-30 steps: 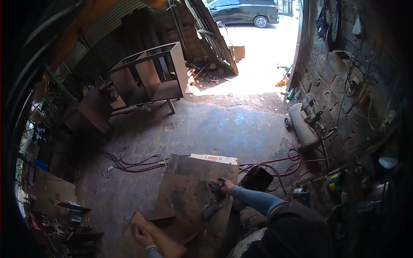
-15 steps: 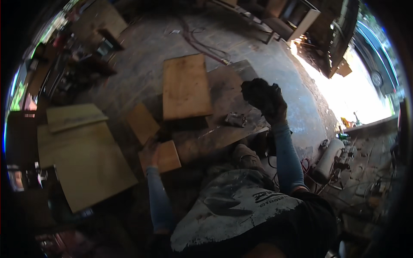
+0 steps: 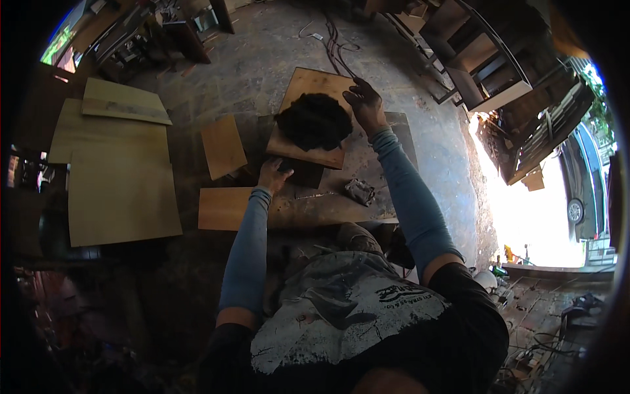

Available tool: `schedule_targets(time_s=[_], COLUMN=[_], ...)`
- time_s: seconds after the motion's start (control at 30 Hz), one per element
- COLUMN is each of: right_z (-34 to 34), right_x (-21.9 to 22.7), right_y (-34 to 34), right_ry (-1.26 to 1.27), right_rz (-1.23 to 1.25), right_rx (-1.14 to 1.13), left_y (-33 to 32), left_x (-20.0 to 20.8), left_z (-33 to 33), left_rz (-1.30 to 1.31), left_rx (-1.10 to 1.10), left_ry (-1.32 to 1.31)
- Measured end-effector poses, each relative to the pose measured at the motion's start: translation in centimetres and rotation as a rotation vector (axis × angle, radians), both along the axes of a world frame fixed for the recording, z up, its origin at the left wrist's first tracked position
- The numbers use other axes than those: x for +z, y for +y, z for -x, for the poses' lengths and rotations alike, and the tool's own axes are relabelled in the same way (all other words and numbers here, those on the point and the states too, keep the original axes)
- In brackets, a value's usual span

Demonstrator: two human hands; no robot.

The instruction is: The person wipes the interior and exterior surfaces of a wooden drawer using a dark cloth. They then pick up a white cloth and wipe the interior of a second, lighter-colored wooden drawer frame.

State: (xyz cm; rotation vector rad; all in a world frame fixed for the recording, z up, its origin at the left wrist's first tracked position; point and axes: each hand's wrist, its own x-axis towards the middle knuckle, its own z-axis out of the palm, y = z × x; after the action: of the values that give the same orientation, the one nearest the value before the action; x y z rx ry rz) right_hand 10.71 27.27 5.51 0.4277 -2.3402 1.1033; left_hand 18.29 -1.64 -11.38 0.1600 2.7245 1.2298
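We see a dark, cloth-like bundle (image 3: 314, 121) over the tan panel (image 3: 316, 80), contact unclear. Left hand (image 3: 273, 176) spread near panel's front edge; right hand (image 3: 365, 105) half-curled by its right side, grip we can't tell. Open-compartment cabinet (image 3: 504, 96), upper right: contents unclear.

Pale plywood sheets (image 3: 125, 180) overlap toward the left edge of the worn grey floor (image 3: 262, 39), dark-red hoses (image 3: 333, 47) trail near its far edge, an open brown cabinet frame (image 3: 476, 54) stands toward its far right corner, and a dark car (image 3: 587, 177) stands outside beyond its sunlit right edge.
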Motion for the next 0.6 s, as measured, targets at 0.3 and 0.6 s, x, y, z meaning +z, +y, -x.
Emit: schedule_targets(time_s=[0.3, 0.6], right_z=[1.4, 11.9], right_x=[-1.8, 1.0], right_y=[-5.3, -6.5], right_ry=[0.126, -0.535], right_rz=[-0.764, -0.907], right_rx=[0.375, 0.413], left_y=[0.2, 2.4], left_x=[-1.5, -5.2], left_z=[1.3, 1.0], left_rz=[-0.124, -0.124], left_rx=[0.106, 0.17], left_ry=[0.161, 0.292])
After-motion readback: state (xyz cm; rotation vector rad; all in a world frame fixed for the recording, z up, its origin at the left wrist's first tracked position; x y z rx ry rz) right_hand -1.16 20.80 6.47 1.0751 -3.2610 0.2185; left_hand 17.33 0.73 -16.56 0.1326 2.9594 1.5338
